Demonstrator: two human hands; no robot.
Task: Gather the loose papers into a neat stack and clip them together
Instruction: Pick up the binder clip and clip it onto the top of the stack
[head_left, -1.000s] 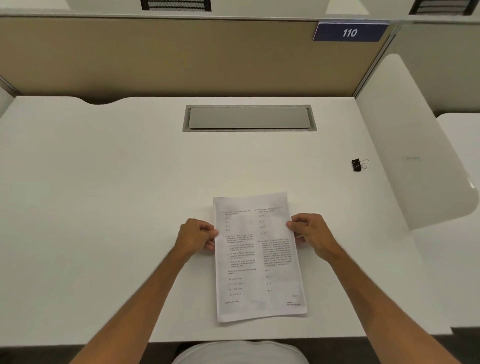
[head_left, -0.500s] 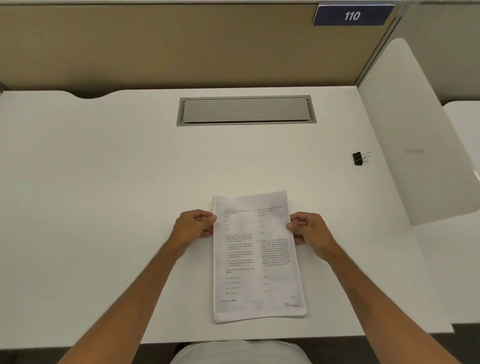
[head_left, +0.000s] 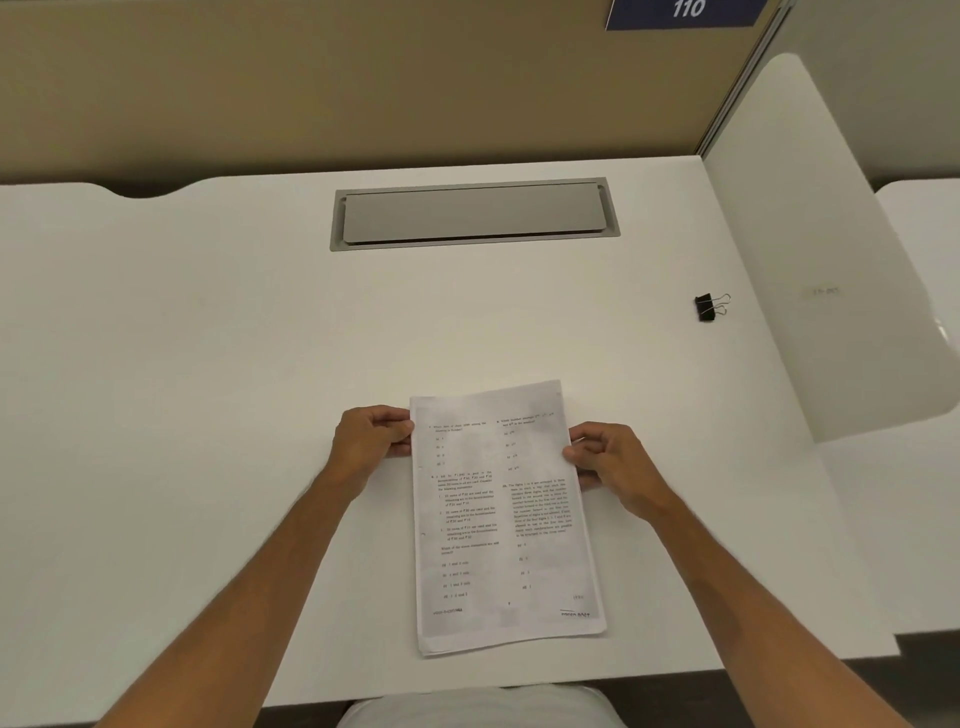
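Observation:
A stack of printed papers (head_left: 506, 525) lies on the white desk (head_left: 208, 415) in front of me, its sheets nearly squared, with a few lower edges peeking out at the bottom. My left hand (head_left: 371, 439) pinches the stack's left edge near the top. My right hand (head_left: 608, 460) pinches the right edge at about the same height. A small black binder clip (head_left: 706, 307) with silver handles lies alone on the desk, far to the right and beyond the papers.
A grey cable-tray lid (head_left: 474, 214) is set into the desk behind the papers. A tan partition (head_left: 363, 78) closes the back, and a white side divider (head_left: 821, 291) stands at the right, close to the clip.
Both hands keep their grip on the stack's side edges. The view has tilted down slightly; the papers and the clip have stayed in place.

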